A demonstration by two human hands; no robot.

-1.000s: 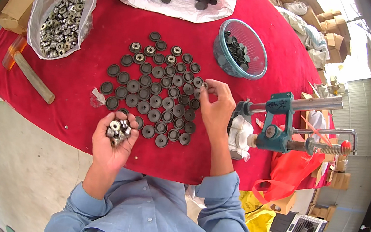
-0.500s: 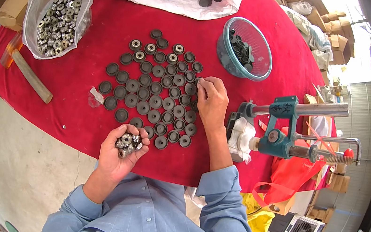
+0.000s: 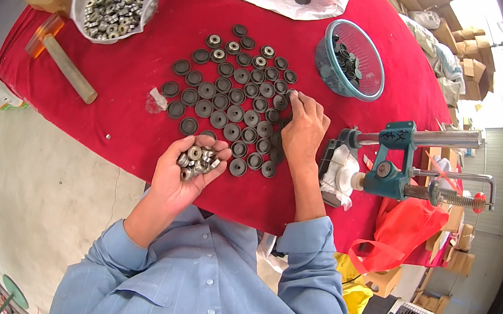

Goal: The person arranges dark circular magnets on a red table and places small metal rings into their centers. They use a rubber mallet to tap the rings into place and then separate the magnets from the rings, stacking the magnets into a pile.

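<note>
My left hand [image 3: 182, 170] is cupped palm up at the near side of the table, its fingers curled round several small shiny metal bearings [image 3: 198, 161]. My right hand [image 3: 304, 129] is at the right edge of a spread of round black caps [image 3: 221, 101] with recessed centres. Its thumb and fingertips are pressed together over the cap at that edge; what they pinch is hidden. At the far side of the spread, a few caps have metal bearings [image 3: 267, 51] seated in their middles. The other caps show bare dark hollows.
A plastic bag of bearings [image 3: 119, 3] stands far left, beside a hammer [image 3: 70, 68]. A white sack [image 3: 272, 7] of black discs lies at the back. A blue basket [image 3: 375, 78] holds more discs. A green hand press [image 3: 389, 170] stands to the right on the red cloth [image 3: 137, 102].
The whole view has shifted, so the table sits further up and right. My left hand has opened slightly round the bearings. My right hand stays at the right edge of the caps.
</note>
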